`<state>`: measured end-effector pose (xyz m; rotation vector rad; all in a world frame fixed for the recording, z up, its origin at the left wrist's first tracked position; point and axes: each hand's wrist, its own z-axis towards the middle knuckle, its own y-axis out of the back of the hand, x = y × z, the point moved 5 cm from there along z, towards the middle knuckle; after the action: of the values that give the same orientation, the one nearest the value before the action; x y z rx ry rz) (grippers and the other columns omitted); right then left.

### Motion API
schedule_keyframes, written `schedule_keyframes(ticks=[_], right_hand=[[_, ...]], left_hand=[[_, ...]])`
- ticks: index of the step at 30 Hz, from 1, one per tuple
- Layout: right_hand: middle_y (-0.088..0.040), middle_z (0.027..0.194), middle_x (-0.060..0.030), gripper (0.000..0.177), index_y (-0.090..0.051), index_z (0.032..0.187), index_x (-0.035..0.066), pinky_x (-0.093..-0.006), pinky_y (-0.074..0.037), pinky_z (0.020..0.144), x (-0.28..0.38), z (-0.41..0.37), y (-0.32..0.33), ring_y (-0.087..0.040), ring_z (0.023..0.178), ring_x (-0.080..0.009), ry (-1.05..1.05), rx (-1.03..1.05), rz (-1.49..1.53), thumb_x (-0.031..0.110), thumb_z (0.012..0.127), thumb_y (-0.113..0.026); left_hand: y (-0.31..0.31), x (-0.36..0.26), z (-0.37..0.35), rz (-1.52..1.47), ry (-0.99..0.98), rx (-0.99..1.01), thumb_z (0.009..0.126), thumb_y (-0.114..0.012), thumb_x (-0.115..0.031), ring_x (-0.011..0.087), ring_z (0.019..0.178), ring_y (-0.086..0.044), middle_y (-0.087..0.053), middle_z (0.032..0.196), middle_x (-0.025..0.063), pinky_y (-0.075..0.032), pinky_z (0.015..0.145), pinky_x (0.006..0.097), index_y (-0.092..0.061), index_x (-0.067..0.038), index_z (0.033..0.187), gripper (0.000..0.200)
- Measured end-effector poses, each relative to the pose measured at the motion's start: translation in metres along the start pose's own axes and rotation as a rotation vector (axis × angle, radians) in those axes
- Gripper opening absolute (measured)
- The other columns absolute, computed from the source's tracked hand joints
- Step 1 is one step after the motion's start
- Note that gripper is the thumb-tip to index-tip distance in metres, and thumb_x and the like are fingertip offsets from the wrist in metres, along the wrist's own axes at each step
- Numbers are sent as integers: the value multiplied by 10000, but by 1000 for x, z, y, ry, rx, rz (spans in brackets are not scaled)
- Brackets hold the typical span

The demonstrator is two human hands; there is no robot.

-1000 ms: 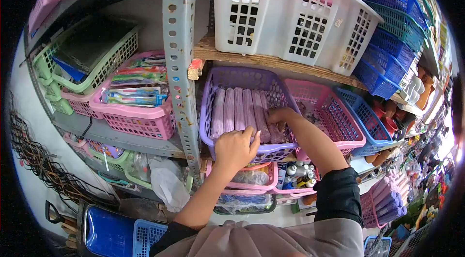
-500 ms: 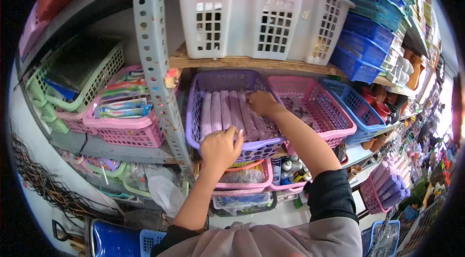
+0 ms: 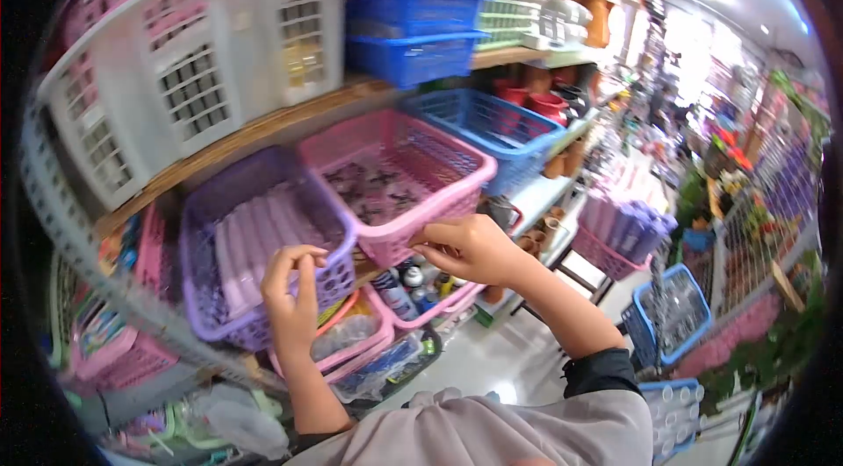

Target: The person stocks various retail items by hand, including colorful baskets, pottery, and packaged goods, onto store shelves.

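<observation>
Lilac wrapped rolls (image 3: 268, 238) lie side by side in a purple basket (image 3: 206, 312) on the shelf. My left hand (image 3: 292, 290) is raised at the basket's front right side, thumb and bent fingers apart, holding nothing. My right hand (image 3: 471, 246) hovers before the front wall of a pink basket (image 3: 399, 233), its fingers bent and loosely parted, with nothing seen in them. Small dark-and-pink pieces (image 3: 373, 189) cover the bottom of the pink basket.
Above stands a big white basket (image 3: 250, 36). Stacked blue baskets (image 3: 421, 14) and a blue basket (image 3: 527, 154) are to the right. Below are bottles (image 3: 413, 277). On the floor side stand a basket of purple rolls (image 3: 606, 260) and a blue crate (image 3: 694, 325).
The view has swung to the right. My right hand has left the rolls in the purple basket and moved before the pink basket. My left hand has come off the purple basket's front rim.
</observation>
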<state>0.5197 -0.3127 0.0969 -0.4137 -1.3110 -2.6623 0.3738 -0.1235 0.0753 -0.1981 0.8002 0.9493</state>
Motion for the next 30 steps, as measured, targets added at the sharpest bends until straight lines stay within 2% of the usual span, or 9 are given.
schedule_keyframes(ticks=[2,4,8,12,14,17,21,28,30], right_hand=[[-644,790,-130,146,-635,912,54,-394,-494,615,-14,-31,20,-628,704,-309,-88,-50,-35,181,845,-611],[-643,790,-132,144,-640,923,42,-395,-489,610,-28,-62,38,-629,703,-307,-175,-100,-9,163,851,-612],[-631,727,-135,151,-645,939,44,-364,-481,616,-59,-131,73,-622,673,-290,-402,-208,-2,169,866,-602],[-632,737,-149,167,-650,924,6,-338,-474,604,-89,-200,109,-614,642,-257,-599,-381,-32,156,864,-606],[-627,730,-139,174,-649,933,4,-319,-461,583,-109,-238,121,-584,605,-217,-758,-413,-6,159,869,-601],[-616,713,-132,180,-646,939,1,-305,-445,565,-133,-289,136,-547,578,-188,-863,-505,-3,162,872,-601],[-608,707,-134,182,-648,942,3,-310,-444,576,-156,-347,154,-544,582,-190,-1007,-550,-84,165,871,-606],[-636,765,-123,175,-651,908,-1,-313,-465,603,-187,-406,186,-591,629,-222,-1045,-691,-214,166,865,-618],[-653,802,-103,157,-668,904,-4,-289,-484,611,-197,-414,195,-616,683,-169,-1080,-750,-283,141,867,-621]], left_hand=[[-53,-10,2,-119,-65,181,864,-524,-21,171,749,-583,-600,774,80,-445,706,291,-631,-8,860,107],[-109,-18,-2,-223,12,383,857,-537,-26,179,771,-597,-608,785,81,-454,719,296,-636,-8,866,101],[-212,-34,-15,-331,-99,723,855,-572,-56,193,790,-627,-652,867,87,-477,698,304,-645,-8,894,95],[-304,-51,-34,-444,-21,952,893,-551,-67,123,797,-633,-653,846,69,-500,732,256,-640,10,943,128],[-343,-61,-42,-531,-74,993,898,-547,-71,117,803,-633,-657,862,68,-501,723,258,-643,3,947,131],[-400,-64,-61,-520,18,1091,915,-555,-119,122,791,-632,-661,870,70,-489,728,257,-642,0,970,157],[-467,-65,-88,-576,50,1156,923,-554,-132,121,808,-627,-654,898,65,-487,740,251,-635,3,985,169],[-539,-79,-99,-567,-48,1184,911,-563,-128,133,853,-597,-623,930,65,-462,718,256,-630,0,979,160],[-555,-80,-92,-564,-66,1135,902,-567,-120,140,852,-591,-617,918,68,-459,725,260,-630,-6,979,152]])
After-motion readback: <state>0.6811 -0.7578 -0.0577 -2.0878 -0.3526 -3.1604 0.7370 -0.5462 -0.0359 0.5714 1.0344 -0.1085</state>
